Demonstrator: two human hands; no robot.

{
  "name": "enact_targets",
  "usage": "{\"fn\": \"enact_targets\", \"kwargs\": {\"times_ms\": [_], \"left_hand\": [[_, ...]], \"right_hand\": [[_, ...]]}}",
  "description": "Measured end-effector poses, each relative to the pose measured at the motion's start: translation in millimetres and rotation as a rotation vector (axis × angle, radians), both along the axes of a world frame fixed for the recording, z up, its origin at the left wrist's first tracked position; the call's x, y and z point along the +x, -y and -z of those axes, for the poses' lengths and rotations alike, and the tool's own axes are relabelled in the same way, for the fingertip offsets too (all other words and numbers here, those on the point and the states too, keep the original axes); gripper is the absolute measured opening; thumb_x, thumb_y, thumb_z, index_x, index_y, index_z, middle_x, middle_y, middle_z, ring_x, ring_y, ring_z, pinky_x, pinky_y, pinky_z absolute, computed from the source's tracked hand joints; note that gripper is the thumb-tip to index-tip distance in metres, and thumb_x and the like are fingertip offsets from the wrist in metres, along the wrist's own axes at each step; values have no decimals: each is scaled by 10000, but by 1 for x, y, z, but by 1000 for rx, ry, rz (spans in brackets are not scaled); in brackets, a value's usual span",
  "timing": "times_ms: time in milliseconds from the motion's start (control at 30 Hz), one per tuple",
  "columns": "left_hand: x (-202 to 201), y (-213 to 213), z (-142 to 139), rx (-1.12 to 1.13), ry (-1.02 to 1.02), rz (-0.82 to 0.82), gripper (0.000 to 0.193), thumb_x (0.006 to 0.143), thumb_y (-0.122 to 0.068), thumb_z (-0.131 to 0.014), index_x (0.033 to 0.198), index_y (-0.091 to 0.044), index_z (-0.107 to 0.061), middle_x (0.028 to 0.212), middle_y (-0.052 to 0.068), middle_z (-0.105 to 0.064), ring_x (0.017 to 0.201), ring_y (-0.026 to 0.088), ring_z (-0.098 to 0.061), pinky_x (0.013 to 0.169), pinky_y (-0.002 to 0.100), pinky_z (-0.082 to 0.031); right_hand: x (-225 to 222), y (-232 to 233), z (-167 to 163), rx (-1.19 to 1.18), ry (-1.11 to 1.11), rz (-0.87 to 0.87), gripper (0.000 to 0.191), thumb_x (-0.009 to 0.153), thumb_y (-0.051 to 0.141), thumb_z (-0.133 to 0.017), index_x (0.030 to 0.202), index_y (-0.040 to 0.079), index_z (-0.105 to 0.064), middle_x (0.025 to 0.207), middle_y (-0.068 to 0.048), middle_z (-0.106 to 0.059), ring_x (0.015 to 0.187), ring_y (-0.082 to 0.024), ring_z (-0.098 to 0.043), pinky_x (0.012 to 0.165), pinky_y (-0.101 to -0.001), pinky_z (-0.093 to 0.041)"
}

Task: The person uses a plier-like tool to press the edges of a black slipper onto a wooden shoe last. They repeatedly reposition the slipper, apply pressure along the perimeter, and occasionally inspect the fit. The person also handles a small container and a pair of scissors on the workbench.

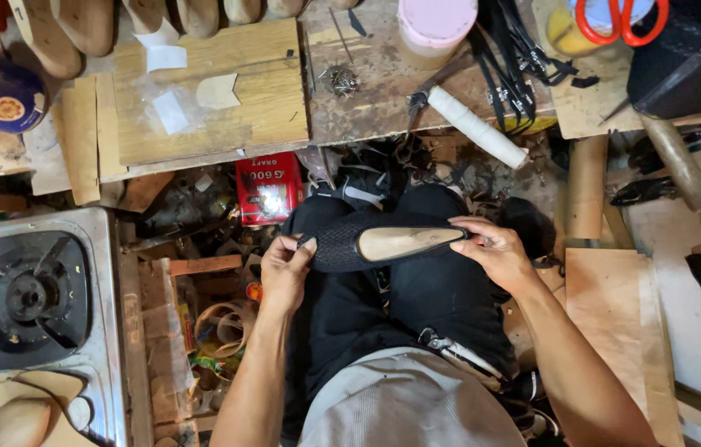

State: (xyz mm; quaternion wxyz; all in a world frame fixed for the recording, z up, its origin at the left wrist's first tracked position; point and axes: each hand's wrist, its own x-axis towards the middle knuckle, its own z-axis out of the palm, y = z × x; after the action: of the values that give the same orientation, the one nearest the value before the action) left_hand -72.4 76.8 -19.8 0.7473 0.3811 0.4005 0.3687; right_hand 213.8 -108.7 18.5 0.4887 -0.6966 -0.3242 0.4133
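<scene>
Both hands, left [284, 269] and right [495, 248], grip a black shoe [375, 246] over the lap, gas stove [28, 298] and red tin [268, 189] nearby

Black mesh shoe [350, 244] on a lap, left hand [284, 269] and right hand [495, 248] at its ends.

A worn wooden table [384, 91] runs along the top, cluttered. A steel gas stove [32, 306] sits at left. Scraps litter the dim floor [201, 314]; pale floor [673, 273] shows at right.
</scene>
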Motion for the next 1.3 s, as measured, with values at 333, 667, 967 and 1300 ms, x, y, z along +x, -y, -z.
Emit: {"fn": "enact_targets", "kwargs": {"times_ms": [333,667,967,1300], "left_hand": [[-6,9,5,-75,237,-32,178,923,81,-678,901,-67,-581,1042,94,-705,924,155,-661,877,323,-534],[-25,23,12,-97,306,-68,132,947,70,-610,915,-56,-589,1126,114,-711,1017,195,-680,941,402,-551],[-33,36,17,-101,323,-75,154,960,38,-664,893,-82,-595,1053,77,-720,956,156,-672,928,368,-537],[-24,43,16,-182,362,-45,151,947,-3,-659,874,-118,-594,997,59,-725,951,159,-681,927,369,-540]], "right_hand": [[-7,22,3,206,-83,5,344,844,14,-771,1180,-1,-696,1366,-66,-614,1177,-130,-626,952,-296,-539],[-26,47,-11,391,-375,102,415,883,20,-687,1296,-4,-716,1492,-109,-578,995,-126,-532,874,-262,-452],[-40,43,-16,365,-346,289,275,892,-2,-714,1166,9,-698,1363,-95,-638,1123,-118,-606,937,-276,-497],[-46,43,-24,493,-621,396,355,855,-43,-766,1199,7,-694,1350,-106,-640,989,-105,-582,898,-262,-490]]}}
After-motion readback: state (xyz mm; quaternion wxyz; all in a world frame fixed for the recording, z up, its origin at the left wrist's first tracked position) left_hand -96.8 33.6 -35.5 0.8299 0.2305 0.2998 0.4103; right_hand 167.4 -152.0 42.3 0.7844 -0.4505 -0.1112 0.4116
